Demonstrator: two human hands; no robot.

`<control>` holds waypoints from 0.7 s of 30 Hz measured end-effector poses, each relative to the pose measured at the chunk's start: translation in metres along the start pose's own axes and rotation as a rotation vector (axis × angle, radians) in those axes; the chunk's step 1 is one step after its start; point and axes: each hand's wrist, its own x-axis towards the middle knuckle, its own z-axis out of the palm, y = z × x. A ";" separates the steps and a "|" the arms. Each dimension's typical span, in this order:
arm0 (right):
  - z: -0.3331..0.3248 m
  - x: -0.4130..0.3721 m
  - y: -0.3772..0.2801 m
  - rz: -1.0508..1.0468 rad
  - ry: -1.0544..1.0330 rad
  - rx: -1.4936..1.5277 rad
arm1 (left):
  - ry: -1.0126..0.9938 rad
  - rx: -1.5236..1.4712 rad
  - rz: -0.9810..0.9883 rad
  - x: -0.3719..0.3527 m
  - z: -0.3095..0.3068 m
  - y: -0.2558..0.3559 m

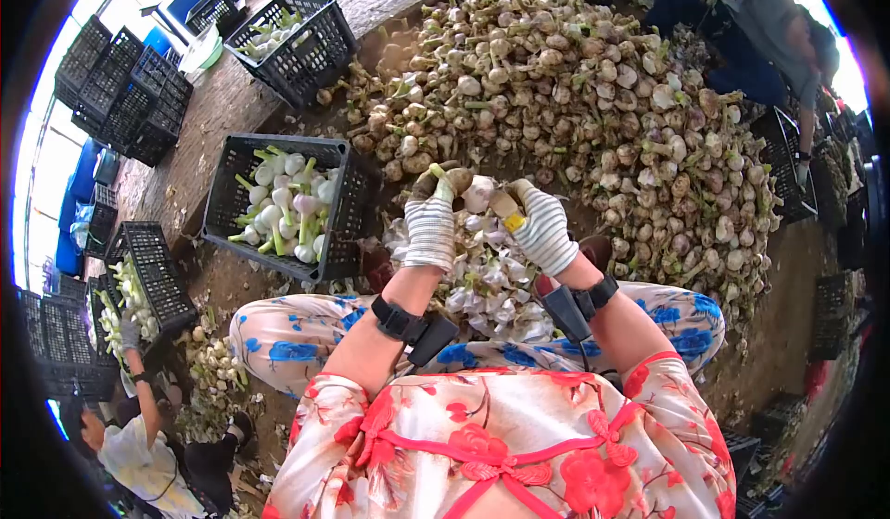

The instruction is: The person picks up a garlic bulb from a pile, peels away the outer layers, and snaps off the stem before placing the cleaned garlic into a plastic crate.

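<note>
My left hand [430, 224], in a striped white glove with dirt-browned fingertips, is closed around a garlic bulb [478, 195], whose green stem stub [439, 173] sticks up by the fingers. Close on the right, my right hand [545, 230], gloved the same way, grips a small knife [513, 221] with a yellow part showing. Its blade is mostly hidden beside the bulb. Below both hands, between my legs, lies a heap of loose peeled-off garlic skins [496, 283]. Trimmed white bulbs with green stems [292, 199] lie in a black crate [218, 190] to the left.
A large pile of dirty garlic bulbs [556, 83] spreads ahead and right. Another crate [311, 51] holds trimmed garlic; stacked crates [125, 83] stand at far left. One person [148, 454] works at lower left by a garlic crate [153, 264], another person [774, 32] at upper right.
</note>
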 end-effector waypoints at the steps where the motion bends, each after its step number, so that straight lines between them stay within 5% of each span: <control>1: 0.001 0.001 -0.001 0.005 -0.001 0.001 | 0.001 0.002 -0.005 -0.001 0.001 -0.003; 3: 0.003 0.005 -0.004 -0.015 0.031 -0.118 | -0.009 0.009 0.010 -0.002 0.003 -0.007; 9: -0.004 0.006 0.005 0.032 -0.100 0.302 | 0.063 0.025 -0.064 0.002 -0.003 -0.005; 11: -0.005 0.003 -0.008 0.107 -0.116 -0.140 | 0.030 -0.042 0.013 0.001 -0.001 -0.011; 12: 0.002 0.000 -0.007 -0.026 0.021 -0.202 | 0.035 0.005 0.002 -0.004 0.003 -0.009; 16: 0.008 0.007 0.015 -0.026 0.053 -0.009 | -0.068 0.083 0.098 -0.001 -0.006 -0.010; 19: 0.004 0.014 0.070 0.220 -0.094 -0.437 | -0.080 -0.001 0.095 0.006 -0.011 -0.005; 21: 0.005 0.008 0.085 0.176 -0.138 -0.390 | -0.080 -0.011 0.065 0.009 -0.018 -0.001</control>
